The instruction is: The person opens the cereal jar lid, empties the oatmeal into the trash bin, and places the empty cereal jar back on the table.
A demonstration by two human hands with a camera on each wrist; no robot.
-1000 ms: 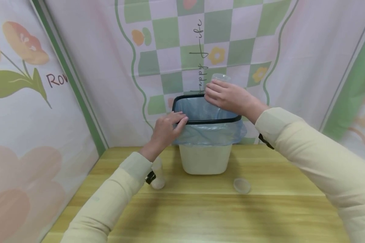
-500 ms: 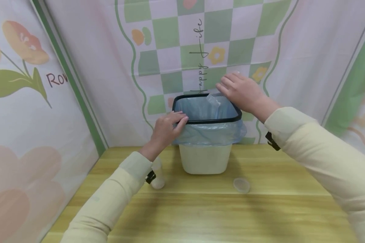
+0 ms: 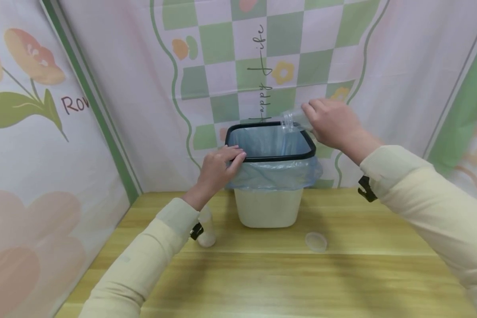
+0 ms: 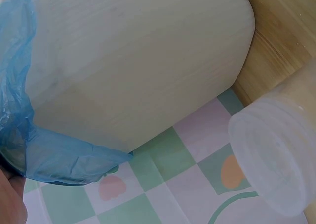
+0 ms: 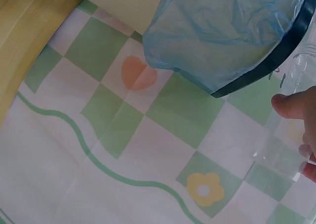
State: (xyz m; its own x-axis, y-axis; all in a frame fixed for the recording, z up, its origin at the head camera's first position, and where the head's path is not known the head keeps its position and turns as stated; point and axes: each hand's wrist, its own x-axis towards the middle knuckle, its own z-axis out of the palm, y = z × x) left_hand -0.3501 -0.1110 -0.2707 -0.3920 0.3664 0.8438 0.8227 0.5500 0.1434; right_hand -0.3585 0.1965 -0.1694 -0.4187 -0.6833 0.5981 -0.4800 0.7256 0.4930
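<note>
My right hand (image 3: 335, 123) grips a clear plastic jar (image 3: 296, 120) by its body. The jar lies nearly on its side, its open threaded mouth over the back right rim of a trash bin (image 3: 268, 210). In the right wrist view the jar (image 5: 279, 157) looks see-through, with the thumb and fingertips around it. My left hand (image 3: 218, 168) holds the bin's front left corner, its thumb lying on the black rim (image 3: 278, 158). A blue bag (image 3: 274, 174) lines the bin and hangs over the rim.
Another clear jar with a lid (image 4: 269, 157) stands on the table left of the bin, partly behind my left wrist. A round translucent lid (image 3: 316, 242) lies on the wooden table (image 3: 262, 282) to the right. A patterned curtain (image 3: 218, 39) hangs close behind the bin.
My right hand has moved right, turning the jar from mouth-down over the bin to nearly level. My left hand, the bin and the lid have stayed in place.
</note>
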